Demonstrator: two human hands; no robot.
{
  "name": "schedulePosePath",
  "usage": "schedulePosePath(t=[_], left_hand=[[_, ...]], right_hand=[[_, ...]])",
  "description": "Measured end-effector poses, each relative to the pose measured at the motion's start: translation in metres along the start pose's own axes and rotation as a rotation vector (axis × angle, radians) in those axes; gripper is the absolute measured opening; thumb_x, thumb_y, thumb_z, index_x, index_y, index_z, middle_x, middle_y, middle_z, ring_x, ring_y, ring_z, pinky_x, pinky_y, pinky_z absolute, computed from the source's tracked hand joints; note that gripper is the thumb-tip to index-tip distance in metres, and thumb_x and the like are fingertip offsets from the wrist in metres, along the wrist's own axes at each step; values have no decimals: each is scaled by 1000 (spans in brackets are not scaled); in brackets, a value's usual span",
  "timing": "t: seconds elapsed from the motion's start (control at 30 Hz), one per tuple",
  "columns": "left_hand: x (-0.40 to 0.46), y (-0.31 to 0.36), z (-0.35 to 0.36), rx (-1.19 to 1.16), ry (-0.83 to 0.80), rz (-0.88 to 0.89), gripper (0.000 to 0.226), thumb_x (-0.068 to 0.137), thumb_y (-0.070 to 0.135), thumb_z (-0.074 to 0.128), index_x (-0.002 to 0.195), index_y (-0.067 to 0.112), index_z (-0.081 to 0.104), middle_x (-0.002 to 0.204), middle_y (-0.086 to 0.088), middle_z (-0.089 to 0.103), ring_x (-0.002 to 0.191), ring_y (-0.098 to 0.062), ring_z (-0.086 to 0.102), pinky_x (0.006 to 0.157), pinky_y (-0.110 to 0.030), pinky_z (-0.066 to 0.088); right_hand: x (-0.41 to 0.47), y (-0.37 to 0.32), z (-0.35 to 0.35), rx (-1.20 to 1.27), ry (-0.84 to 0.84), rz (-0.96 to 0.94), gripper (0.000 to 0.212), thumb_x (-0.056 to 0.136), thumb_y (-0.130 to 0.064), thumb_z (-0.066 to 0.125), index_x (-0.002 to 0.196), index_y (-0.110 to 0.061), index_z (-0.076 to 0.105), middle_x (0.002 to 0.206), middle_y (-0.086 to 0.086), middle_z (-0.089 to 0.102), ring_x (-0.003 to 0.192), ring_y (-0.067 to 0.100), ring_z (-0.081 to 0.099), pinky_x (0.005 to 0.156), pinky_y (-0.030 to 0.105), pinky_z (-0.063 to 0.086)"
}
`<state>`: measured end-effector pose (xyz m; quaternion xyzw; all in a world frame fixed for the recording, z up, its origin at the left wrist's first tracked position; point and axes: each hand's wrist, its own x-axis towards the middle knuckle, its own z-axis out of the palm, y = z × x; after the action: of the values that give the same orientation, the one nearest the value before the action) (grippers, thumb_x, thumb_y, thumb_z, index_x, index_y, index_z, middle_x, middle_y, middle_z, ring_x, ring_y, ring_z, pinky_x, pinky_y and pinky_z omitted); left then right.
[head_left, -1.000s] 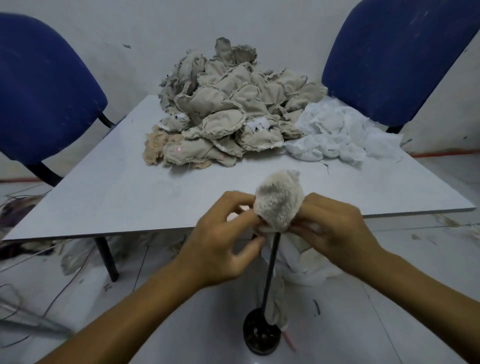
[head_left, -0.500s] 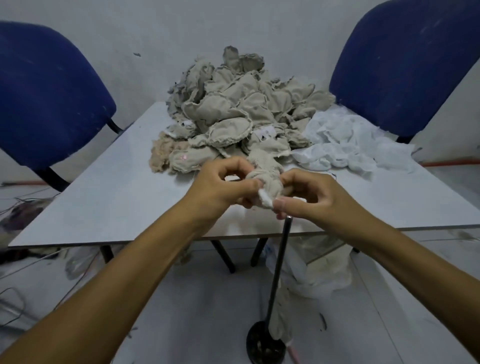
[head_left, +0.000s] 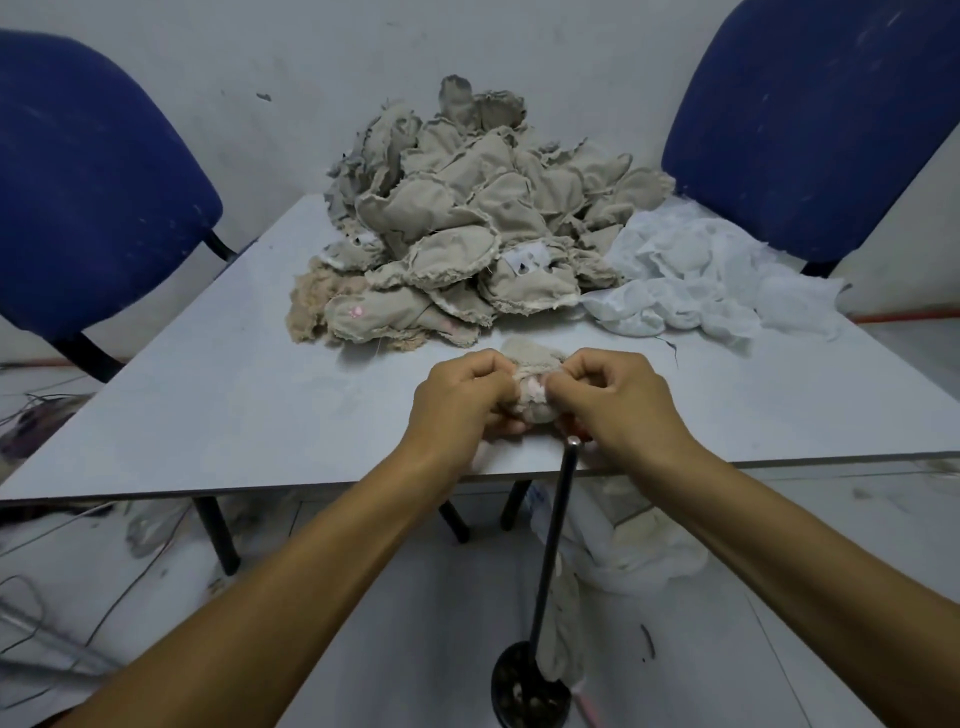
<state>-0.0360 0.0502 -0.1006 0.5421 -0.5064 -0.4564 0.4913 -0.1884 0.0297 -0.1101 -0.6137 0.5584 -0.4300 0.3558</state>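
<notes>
Dozens of limp beige shells like this one are heaped in a pile (head_left: 467, 223) at the far side of the table (head_left: 234, 405). They tell me what I am handling: light, soft, floppy cloth that will crush rather than break.

Both my hands are clenched on one small plush piece (head_left: 532, 356). My left hand (head_left: 462, 397) has its left side and my right hand (head_left: 613, 395) its right, with the fingers curled in and pinching it against the thumbs. It sits over the near edge of the table, just above the tip of the upright metal rod (head_left: 558, 530).

I judge that it weighs next to nothing and has no stiffness of its own, so it will bunch wherever I squeeze. The nap may slide a little under my fingers. The best hold is probably at the open rim, on both sides at once, where a sewn edge gives something firmer to pull on.

To look at, it is a crumpled wad, dull beige on top and paler lower down. A small pink-white patch shows in the gap between my thumbs.
</notes>
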Motion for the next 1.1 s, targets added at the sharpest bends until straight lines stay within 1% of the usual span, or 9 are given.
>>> schedulePosePath(t=[0.1,0.2,0.43,0.57,0.77,0.83,0.93,1.03,1.1], left_hand=[[-9,-4,-4,296,-22,208,11,71,23,78,73,18,69,82,-6,69,72,-30,69,70,-43,59],[-11,-4,-7,432,-9,298,19,73,26,87,78,19,70,79,-4,68,71,-24,65,70,-41,56],[-6,-1,-7,-9,20,-10,24,74,2,75,58,17,66,63,-12,67,57,-26,68,54,-28,54],[0,0,-3,-1,88,-56,28,77,1,73,55,16,64,58,-12,66,50,-21,63,53,-28,52],[-4,3,-8,-211,-106,-86,20,89,-9,56,78,5,67,76,-15,71,71,-26,72,69,-27,61],[-13,-1,-8,-50,-92,58,18,88,-3,64,79,10,72,78,-13,73,76,-24,74,76,-30,60],[-26,-4,2,310,-71,306,16,85,16,73,72,25,72,68,4,72,64,-10,70,62,-21,55],[-17,-1,-2,317,44,230,13,85,19,75,75,23,71,71,4,71,67,-9,66,64,-29,54],[-10,0,-11,411,119,274,13,82,20,79,74,25,70,84,5,66,75,-2,60,71,-20,48]], right_hand=[[2,2,2,-111,61,-75,15,74,-23,70,62,-16,65,53,-5,62,47,1,52,45,12,38],[3,1,4,-115,56,-96,15,75,-22,69,62,-15,65,52,-5,62,45,1,51,44,11,37],[-6,1,-18,156,-421,-117,9,90,-21,71,85,-14,68,70,0,69,63,10,64,60,18,49],[-7,3,-8,0,-254,-175,12,88,-25,72,80,-18,68,65,-2,71,56,6,66,56,11,46],[-7,3,-5,-68,-60,-186,21,89,-26,69,71,-16,65,55,-9,68,47,-2,61,46,6,39],[-7,4,-1,-68,-36,-175,21,88,-22,68,70,-13,64,52,-9,66,45,-3,59,45,6,37],[-3,4,3,-202,68,-165,16,82,-7,61,66,-5,57,49,-2,56,47,8,54,44,11,34],[-1,3,0,-50,-28,-99,15,82,-10,67,69,-6,60,53,2,65,50,7,65,46,9,39],[-3,1,-1,-54,-70,-121,19,81,-21,73,66,-13,64,56,-2,66,49,-1,60,48,7,38]])
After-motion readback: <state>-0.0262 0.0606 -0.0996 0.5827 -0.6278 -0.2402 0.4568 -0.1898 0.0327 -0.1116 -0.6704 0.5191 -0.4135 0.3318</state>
